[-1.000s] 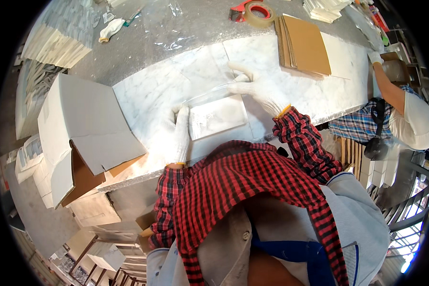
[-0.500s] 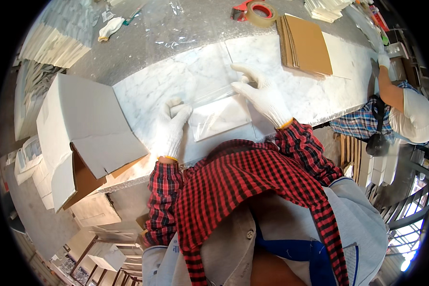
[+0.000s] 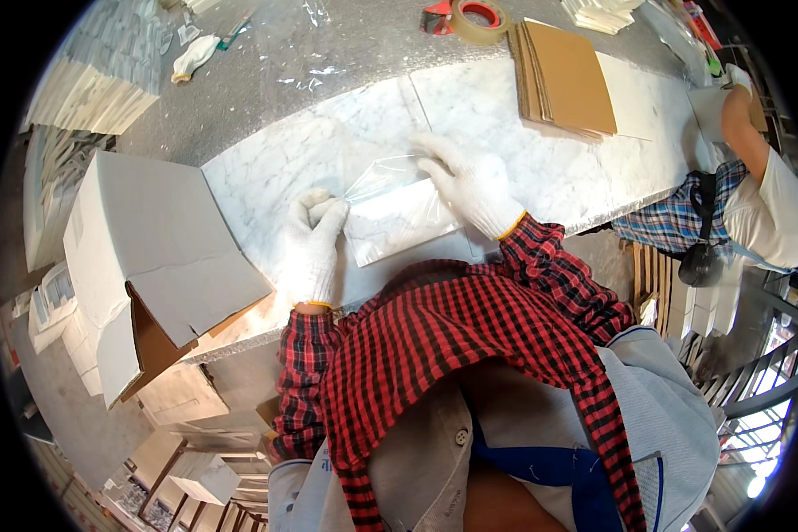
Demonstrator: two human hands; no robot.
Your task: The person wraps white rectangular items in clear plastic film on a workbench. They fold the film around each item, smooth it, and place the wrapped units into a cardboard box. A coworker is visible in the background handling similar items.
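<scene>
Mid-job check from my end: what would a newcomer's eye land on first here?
The red-and-black checked apron filling the lower middle. Just above it, the white-gloved left hand pinches clear plastic at the far edge of a white slab, with the gloved right hand opposite. A big open carton stands out on the left.

The gloves (image 3: 475, 188) are white with yellow edges. The tile (image 3: 399, 238) is white, the film (image 3: 383, 176) clear. The apron (image 3: 443, 319) has red and black checks. At frame left, the box (image 3: 191, 284) is grey outside, brown inside; at upper right, the cardboard (image 3: 569, 82) is brown.
</scene>
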